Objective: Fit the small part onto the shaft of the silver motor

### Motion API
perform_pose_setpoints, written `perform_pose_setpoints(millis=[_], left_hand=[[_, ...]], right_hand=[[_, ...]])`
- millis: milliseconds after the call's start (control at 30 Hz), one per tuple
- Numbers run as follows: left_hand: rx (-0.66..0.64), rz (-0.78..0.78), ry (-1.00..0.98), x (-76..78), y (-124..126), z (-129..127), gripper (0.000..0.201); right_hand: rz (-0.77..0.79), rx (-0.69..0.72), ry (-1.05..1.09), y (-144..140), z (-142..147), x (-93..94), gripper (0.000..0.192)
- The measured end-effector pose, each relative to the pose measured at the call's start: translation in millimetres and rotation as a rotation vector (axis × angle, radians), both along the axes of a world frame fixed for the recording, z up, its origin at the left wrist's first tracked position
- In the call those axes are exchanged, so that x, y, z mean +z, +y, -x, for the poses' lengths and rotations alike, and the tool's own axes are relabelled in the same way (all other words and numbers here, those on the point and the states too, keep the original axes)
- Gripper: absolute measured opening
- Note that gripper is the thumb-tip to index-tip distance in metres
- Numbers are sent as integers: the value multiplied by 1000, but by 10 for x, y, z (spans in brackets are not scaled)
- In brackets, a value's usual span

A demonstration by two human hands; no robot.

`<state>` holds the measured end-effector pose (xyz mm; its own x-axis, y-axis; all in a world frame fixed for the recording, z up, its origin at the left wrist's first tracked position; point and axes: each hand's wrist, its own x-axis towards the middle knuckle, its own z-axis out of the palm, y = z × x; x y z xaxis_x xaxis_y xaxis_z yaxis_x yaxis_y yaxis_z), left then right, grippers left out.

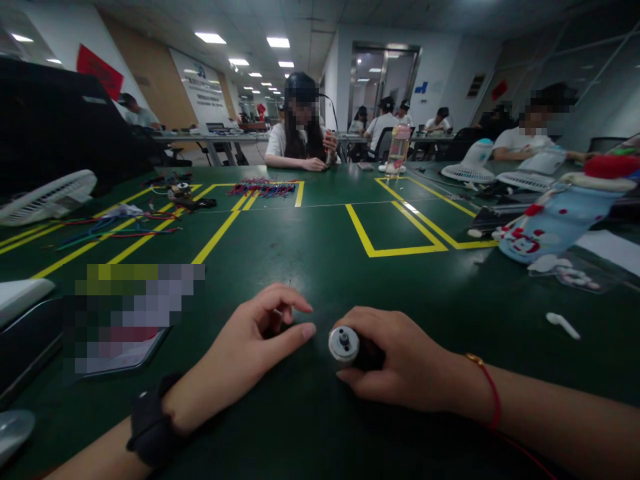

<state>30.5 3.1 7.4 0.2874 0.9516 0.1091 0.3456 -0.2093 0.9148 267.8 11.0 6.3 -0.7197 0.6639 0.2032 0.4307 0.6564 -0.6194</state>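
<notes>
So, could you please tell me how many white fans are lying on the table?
3: one fan at the far left edge, two side by side at the far right, fan and fan. Others may be hidden.

Small part in left hand [250, 337] grip hidden; motor [345, 345] body covered

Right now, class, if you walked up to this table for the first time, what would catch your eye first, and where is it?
Nearest the camera, the right hand has its grip around a small motor, its silver end facing the left hand, whose fingers pinch something too small to tell. Bright yellow tape lines cross the green table, with a bundle of coloured wires at the far side. At right lies a pale blue plush toy.
</notes>
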Motion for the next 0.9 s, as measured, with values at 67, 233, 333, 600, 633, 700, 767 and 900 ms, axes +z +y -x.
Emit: perform_pose_setpoints(millis=[67, 233, 333, 600, 633, 700, 767, 900], left_hand=[[-70, -106, 70, 73, -65, -91, 15], [-122, -200, 141, 196, -144, -254, 10], [-109, -210, 125, 206, -141, -225, 12], [-153, -142, 196, 116, -23, 25, 11], [-199, -130, 233, 93, -3, 37, 10], [-277, -121, 308, 47, 27, 44, 9], [-318, -129, 364, 13, 43, 41, 8], [-326, -131, 403, -13, 53, 30, 8]], right_hand=[[-12, -6, -10, 8, 9, -10, 30], [-34, -4, -31, 13, 32, -19, 22], [-27, 0, -19, 8, 35, -15, 23], [12, 0, -10, 20, 6, 1, 32], [16, 1, -2, 19, 3, -1, 31], [11, -10, 7, 15, 1, -8, 31], [6, -14, 10, 14, 2, -12, 32], [15, -10, 4, 20, 5, -8, 31]])
